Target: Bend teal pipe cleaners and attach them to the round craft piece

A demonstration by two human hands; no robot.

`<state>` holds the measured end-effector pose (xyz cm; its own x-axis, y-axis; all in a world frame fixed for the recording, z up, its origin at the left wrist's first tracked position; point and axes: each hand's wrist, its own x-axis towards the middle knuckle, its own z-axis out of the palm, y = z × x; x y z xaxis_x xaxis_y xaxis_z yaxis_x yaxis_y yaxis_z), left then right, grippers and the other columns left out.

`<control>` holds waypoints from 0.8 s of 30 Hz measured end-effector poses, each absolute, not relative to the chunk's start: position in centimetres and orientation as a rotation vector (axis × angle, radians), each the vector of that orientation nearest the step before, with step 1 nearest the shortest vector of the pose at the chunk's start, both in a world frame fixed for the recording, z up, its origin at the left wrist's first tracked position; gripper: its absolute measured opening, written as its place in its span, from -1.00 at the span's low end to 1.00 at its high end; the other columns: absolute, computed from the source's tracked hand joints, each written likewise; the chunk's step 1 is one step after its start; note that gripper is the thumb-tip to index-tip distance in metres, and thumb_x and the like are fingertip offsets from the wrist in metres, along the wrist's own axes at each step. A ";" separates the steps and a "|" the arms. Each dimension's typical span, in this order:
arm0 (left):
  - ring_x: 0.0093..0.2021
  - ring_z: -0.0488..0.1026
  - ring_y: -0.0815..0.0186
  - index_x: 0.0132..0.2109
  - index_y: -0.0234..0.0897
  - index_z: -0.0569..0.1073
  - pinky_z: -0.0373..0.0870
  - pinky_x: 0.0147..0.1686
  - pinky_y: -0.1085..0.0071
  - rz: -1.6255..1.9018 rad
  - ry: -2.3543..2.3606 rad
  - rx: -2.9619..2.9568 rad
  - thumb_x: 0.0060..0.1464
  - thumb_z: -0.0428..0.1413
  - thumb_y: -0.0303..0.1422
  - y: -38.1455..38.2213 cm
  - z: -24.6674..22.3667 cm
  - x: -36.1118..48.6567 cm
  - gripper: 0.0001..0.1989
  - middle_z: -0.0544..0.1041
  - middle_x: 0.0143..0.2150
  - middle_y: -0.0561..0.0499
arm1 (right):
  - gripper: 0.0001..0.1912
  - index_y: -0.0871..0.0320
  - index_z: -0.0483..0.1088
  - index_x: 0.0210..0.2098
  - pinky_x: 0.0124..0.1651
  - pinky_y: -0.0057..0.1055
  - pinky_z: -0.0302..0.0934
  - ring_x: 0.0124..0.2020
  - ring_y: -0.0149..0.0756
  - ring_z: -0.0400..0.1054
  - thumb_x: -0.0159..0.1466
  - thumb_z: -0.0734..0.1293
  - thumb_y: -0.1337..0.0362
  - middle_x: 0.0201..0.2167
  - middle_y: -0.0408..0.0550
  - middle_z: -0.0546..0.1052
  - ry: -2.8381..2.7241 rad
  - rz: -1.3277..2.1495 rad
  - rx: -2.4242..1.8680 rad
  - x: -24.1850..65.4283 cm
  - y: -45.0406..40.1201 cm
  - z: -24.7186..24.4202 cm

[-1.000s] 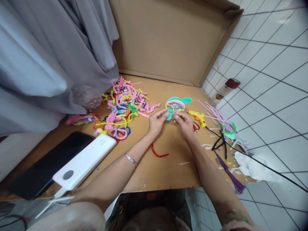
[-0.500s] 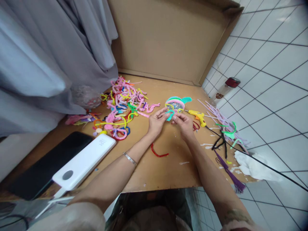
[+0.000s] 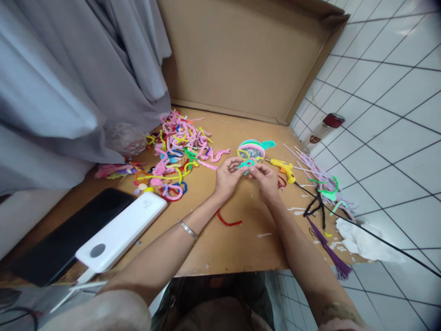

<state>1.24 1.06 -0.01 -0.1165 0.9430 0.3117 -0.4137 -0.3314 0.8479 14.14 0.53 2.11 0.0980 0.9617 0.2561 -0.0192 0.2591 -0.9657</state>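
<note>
Pinching teal fuzzy loop [image 3: 247,163]: left hand [image 3: 227,178], right hand [image 3: 268,182] closed on it. Yellow glue gun [image 3: 283,166] beside right hand; sideways slip could knock it.

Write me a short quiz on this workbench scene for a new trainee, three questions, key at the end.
1. What are the left hand and right hand holding together?
A) a yellow glue gun
B) a teal pipe-cleaner piece
C) a purple tassel

2. True or false: the silver bracelet is worn on the right wrist.

3. Fill in the colour: the bent pipe cleaner lying by itself on the table, between the forearms, is ____.

Key: 1. B; 2. false; 3. red
</note>
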 end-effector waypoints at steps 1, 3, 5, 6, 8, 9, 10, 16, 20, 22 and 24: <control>-0.27 0.57 0.34 -0.23 -0.31 0.51 0.49 -0.18 0.42 1.663 0.729 1.075 -0.18 0.43 -0.23 1.1 0.0 1.2 -0.61 0.62 -0.29 -0.03 | -0.68 0.13 0.48 -0.49 -0.39 -0.40 0.22 -0.55 -0.41 0.27 -0.04 0.54 0.04 -0.63 -0.21 0.45 -1.229 0.960 -1.036 14.1 0.5 2.2; -0.28 0.57 0.32 -0.25 -0.32 0.55 0.50 -0.19 0.40 1.665 0.742 1.076 -0.18 0.42 -0.22 1.1 -0.1 1.2 -0.63 0.64 -0.29 -0.04 | -0.68 0.13 0.49 -0.49 -0.39 -0.40 0.22 -0.55 -0.41 0.27 -0.04 0.54 0.04 -0.63 -0.21 0.45 -1.230 0.949 -1.041 14.1 0.5 2.2; -0.28 0.57 0.29 -0.25 -0.32 0.59 0.51 -0.18 0.36 1.661 0.761 1.074 -0.16 0.41 -0.22 1.1 -0.2 1.2 -0.65 0.65 -0.29 -0.06 | -0.67 0.14 0.49 -0.49 -0.39 -0.40 0.22 -0.54 -0.40 0.27 -0.05 0.55 0.02 -0.62 -0.20 0.45 -1.231 0.937 -1.058 14.0 0.4 2.3; -0.28 0.58 0.28 -0.24 -0.33 0.61 0.51 -0.17 0.34 1.657 0.771 1.073 -0.15 0.40 -0.22 1.1 -0.2 1.1 -0.66 0.66 -0.28 -0.07 | -0.66 0.14 0.50 -0.49 -0.39 -0.39 0.22 -0.54 -0.40 0.27 -0.06 0.54 0.02 -0.62 -0.20 0.46 -1.229 0.932 -1.066 14.0 0.4 2.3; -0.26 0.59 0.24 -0.23 -0.33 0.64 0.52 -0.14 0.30 1.654 0.794 1.071 -0.14 0.40 -0.22 1.1 -0.2 1.1 -0.66 0.67 -0.25 -0.10 | -0.65 0.14 0.50 -0.50 -0.39 -0.39 0.22 -0.54 -0.40 0.27 -0.07 0.54 0.00 -0.61 -0.19 0.46 -1.226 0.924 -1.078 14.0 0.5 2.3; -0.24 0.59 0.23 -0.22 -0.33 0.65 0.52 -0.12 0.28 1.654 0.803 1.071 -0.14 0.40 -0.22 1.1 -0.2 1.1 -0.66 0.68 -0.24 -0.11 | -0.65 0.14 0.50 -0.50 -0.39 -0.39 0.22 -0.54 -0.40 0.26 -0.07 0.54 0.00 -0.61 -0.19 0.45 -1.225 0.923 -1.081 13.9 0.5 2.3; -0.22 0.60 0.21 -0.22 -0.33 0.66 0.52 -0.11 0.27 1.654 0.811 1.072 -0.14 0.40 -0.22 1.1 -0.2 1.0 -0.66 0.68 -0.22 -0.12 | -0.65 0.14 0.50 -0.50 -0.39 -0.39 0.21 -0.54 -0.40 0.26 -0.07 0.54 0.00 -0.61 -0.19 0.45 -1.222 0.925 -1.084 13.9 0.5 2.3; -0.19 0.61 0.17 -0.19 -0.31 0.66 0.53 -0.07 0.22 1.626 0.810 1.037 -0.19 0.43 -0.18 1.2 -0.3 1.1 -0.60 0.68 -0.20 -0.12 | -0.65 0.13 0.50 -0.48 -0.39 -0.38 0.20 -0.53 -0.39 0.25 -0.06 0.52 -0.01 -0.60 -0.19 0.45 -1.226 0.925 -1.099 13.7 0.4 2.0; -0.19 0.61 0.20 -0.22 -0.29 0.66 0.52 -0.04 0.23 1.621 0.762 0.981 -0.25 0.45 -0.16 1.2 -0.2 1.2 -0.58 0.69 -0.23 -0.10 | -0.68 0.12 0.53 -0.47 -0.35 -0.36 0.23 -0.49 -0.36 0.29 -0.04 0.52 0.01 -0.55 -0.17 0.50 -1.229 0.899 -1.063 13.6 0.3 1.7; -0.22 0.61 0.23 -0.24 -0.29 0.66 0.53 -0.07 0.26 1.617 0.746 0.953 -0.28 0.46 -0.15 1.2 -0.2 1.2 -0.57 0.69 -0.26 -0.08 | -0.68 0.11 0.54 -0.47 -0.32 -0.35 0.26 -0.48 -0.35 0.31 -0.07 0.54 0.02 -0.52 -0.16 0.54 -1.217 0.900 -1.051 13.5 0.3 1.7; -0.26 0.59 0.26 -0.26 -0.28 0.66 0.53 -0.14 0.30 1.609 0.739 0.927 -0.31 0.47 -0.15 1.2 -0.1 1.2 -0.56 0.69 -0.28 -0.07 | -0.67 0.11 0.54 -0.46 -0.31 -0.34 0.28 -0.48 -0.36 0.32 -0.09 0.55 0.03 -0.50 -0.16 0.55 -1.197 0.902 -1.049 13.5 0.3 1.8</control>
